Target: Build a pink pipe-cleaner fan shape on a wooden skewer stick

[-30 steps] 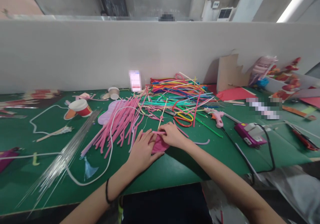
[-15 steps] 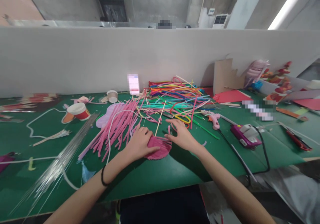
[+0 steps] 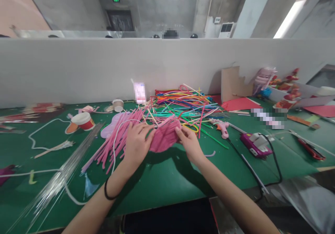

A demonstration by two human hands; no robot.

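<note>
Between my two hands a pink fan-shaped piece made of pipe cleaners is held up above the green table. My left hand grips its left edge with thumb and fingers. At the right edge my right hand pinches it, thumb in front and fingers behind. A thin wooden stick shows just behind the piece's upper left; its lower end is hidden. Loose pink pipe cleaners lie in a heap beside my left hand.
Multicoloured pipe cleaners are piled behind my hands. To the right lie a pink glue gun, a purple power strip with cords and a red cutter. Leftward are a paper cup, a bundle of wires and a white cable.
The pink piece has risen and turned, showing more of its ribbed face. My right hand, open beside it before, has closed on its right edge. My left hand has shifted slightly up and left.
</note>
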